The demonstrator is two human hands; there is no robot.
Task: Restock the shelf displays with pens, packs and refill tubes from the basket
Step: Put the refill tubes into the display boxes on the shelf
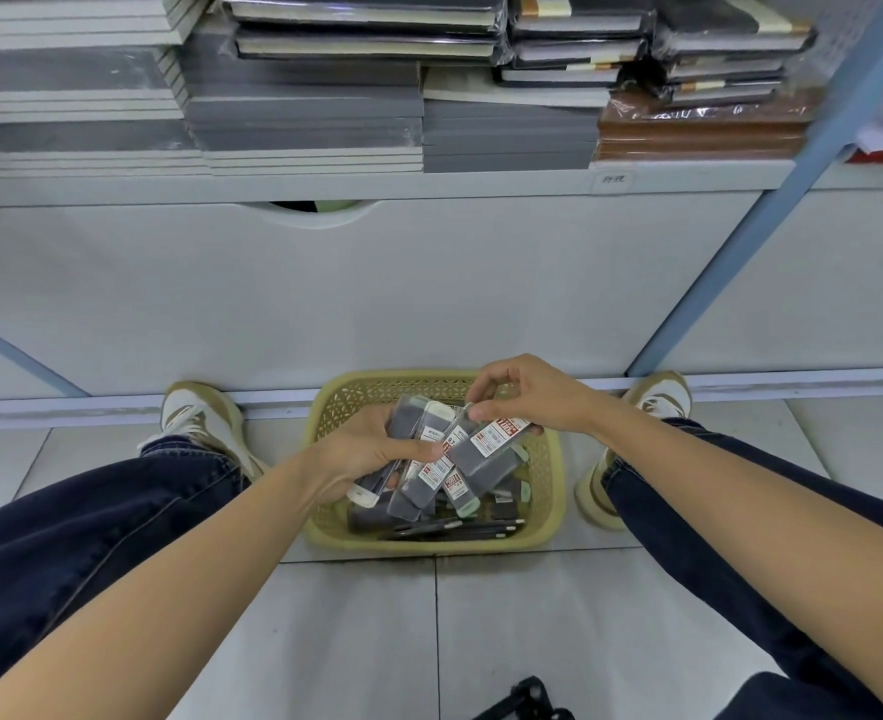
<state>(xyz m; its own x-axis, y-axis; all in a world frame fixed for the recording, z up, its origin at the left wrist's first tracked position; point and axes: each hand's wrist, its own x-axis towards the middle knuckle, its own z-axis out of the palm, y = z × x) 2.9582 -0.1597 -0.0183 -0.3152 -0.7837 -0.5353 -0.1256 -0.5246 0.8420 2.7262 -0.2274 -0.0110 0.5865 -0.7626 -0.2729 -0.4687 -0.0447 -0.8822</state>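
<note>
Several flat grey packs [418, 462] with white-and-red labels sit fanned in the left hand [361, 454], whose fingers and thumb are curled round the bundle, just above the basket [551, 511]. One more pack [489, 449] lies tilted across the top of the fan. We see the right hand [527, 397] pinching its upper end between thumb and bent fingertips, so both hands are grasping packs.

Below them the yellow lattice basket rests on the floor against the foot of the shelving. It holds more grey packs with pale green caps and, along its near wall, a few dark pens [455, 527] lying flat.

Either side of the basket we find beige-and-white shoes – one to the left [200, 418], one to the right [657, 397] – and dark blue jeans [91, 527] over bent knees. Pale grey floor tiles [356, 641] spread toward us, with a black object [527, 701] at the bottom edge that we cannot make out.

Behind the basket rises a white panel, and above it a shelf [429, 187] stacked with grey, black and brown notebooks [304, 111]. A small label [611, 180] is stuck to the shelf edge, and a blue upright [772, 200] slants past on the right.
</note>
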